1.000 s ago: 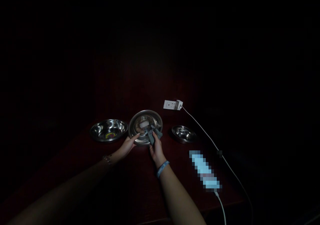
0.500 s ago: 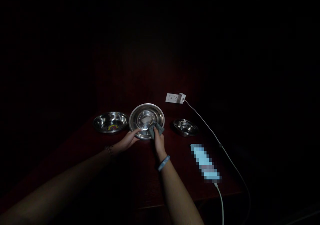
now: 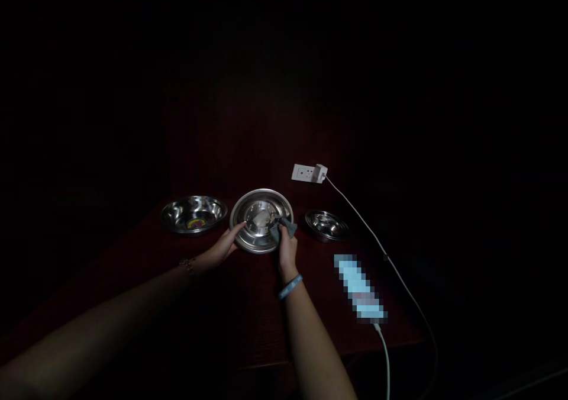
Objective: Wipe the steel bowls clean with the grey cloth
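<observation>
Left hand (image 3: 224, 248): grip on metal dish (image 3: 255, 241). Right hand (image 3: 287, 253): grip pinching cloth (image 3: 288, 227) against it. I judge this wiping; the next stroke calls for steady support.

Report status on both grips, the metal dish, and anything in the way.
Left grip on metal dish, near edge. Right grip holding gray cloth at its right side. Left bowl, right bowl alongside, neither blocking.

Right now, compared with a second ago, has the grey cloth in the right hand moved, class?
Yes: judged against the white wall socket, the grey cloth in the right hand has shifted rightward, so the sideways gap between them is smaller.
</observation>
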The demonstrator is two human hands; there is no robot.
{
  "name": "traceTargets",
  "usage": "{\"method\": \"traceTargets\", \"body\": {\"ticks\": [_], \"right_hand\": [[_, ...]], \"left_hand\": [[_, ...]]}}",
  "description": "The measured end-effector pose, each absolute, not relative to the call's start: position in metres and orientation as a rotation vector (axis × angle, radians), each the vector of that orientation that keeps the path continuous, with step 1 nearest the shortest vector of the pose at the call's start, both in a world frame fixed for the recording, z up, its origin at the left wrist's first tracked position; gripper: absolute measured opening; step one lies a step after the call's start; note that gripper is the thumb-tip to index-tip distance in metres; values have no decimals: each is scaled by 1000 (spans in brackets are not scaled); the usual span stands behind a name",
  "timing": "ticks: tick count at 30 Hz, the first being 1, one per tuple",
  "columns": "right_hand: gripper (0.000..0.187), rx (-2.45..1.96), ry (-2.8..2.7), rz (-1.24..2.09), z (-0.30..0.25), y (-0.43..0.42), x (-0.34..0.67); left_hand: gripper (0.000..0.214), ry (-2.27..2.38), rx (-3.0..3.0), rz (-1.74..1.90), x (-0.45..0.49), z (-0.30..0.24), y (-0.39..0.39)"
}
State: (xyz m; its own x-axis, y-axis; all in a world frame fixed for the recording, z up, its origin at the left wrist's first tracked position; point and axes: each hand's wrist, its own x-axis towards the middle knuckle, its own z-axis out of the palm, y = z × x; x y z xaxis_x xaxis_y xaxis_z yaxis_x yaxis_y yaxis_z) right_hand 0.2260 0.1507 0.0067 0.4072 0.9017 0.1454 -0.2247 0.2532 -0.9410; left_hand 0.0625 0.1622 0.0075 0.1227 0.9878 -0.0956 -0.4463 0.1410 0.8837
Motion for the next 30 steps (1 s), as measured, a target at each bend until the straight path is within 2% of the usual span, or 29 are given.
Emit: {"method": "traceTargets", "body": {"ticks": [11,19,30], "right_hand": [[43,-951,-991,1062,7,144,211],[39,-1073,-1223,1053,-2,140,204],[47,-1059,-1259,1100,1,140,203]], "left_hand": [[44,617,926,1141,70,17,151],[36,707,988,1183,76,-5,164],[45,701,1025,1160,72,-17,173]]}}
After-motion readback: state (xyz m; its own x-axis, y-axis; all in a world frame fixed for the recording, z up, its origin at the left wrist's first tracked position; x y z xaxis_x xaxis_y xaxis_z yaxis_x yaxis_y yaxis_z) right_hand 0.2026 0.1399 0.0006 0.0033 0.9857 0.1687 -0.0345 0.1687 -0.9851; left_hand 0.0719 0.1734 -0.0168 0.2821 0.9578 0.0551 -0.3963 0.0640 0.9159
